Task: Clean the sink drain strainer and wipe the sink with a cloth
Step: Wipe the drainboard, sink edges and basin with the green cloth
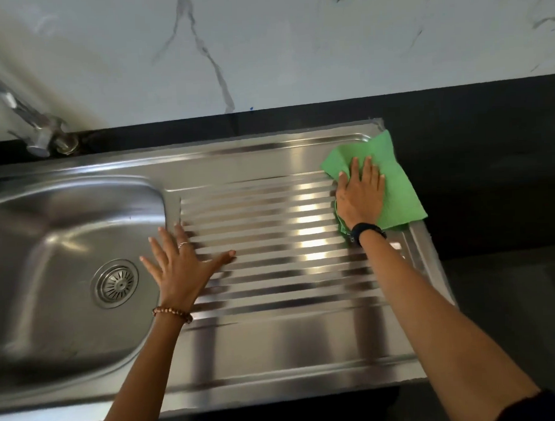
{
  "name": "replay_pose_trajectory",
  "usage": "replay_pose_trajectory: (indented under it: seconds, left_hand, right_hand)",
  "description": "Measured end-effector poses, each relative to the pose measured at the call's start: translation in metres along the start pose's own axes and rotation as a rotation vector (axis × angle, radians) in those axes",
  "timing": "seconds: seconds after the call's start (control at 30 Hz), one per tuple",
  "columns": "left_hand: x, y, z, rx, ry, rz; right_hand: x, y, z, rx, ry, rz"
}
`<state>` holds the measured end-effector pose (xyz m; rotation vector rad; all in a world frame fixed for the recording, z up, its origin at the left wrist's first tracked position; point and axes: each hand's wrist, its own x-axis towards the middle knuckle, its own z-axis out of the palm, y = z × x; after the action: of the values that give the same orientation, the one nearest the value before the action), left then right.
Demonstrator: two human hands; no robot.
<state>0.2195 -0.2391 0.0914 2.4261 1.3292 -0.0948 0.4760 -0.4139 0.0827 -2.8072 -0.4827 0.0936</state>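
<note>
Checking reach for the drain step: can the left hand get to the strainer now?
Probably yes: the left hand lies flat and empty beside the basin, and nothing covers the strainer.

The right hand (360, 196) presses flat on a green cloth (395, 187) at the far right corner of the steel sink's (274, 346) ribbed drainboard. The left hand (180, 261), fingers spread, rests at the drainboard's left edge beside the basin, where the drain strainer (116, 283) sits. A tap (37, 130) stands at the far left corner.

Left hand (180, 264) wears ring, beaded bracelet; right hand (360, 194), black watch.
</note>
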Motion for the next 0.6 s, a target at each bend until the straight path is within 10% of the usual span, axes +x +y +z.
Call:
replay_pose_trajectory:
  seconds: [0.6]
  left_hand:
    - [0.003, -0.042, -0.003, -0.646, -0.102, -0.002]
  right_hand:
    - [-0.078, -0.247, 0.082, -0.078, -0.238, -0.723]
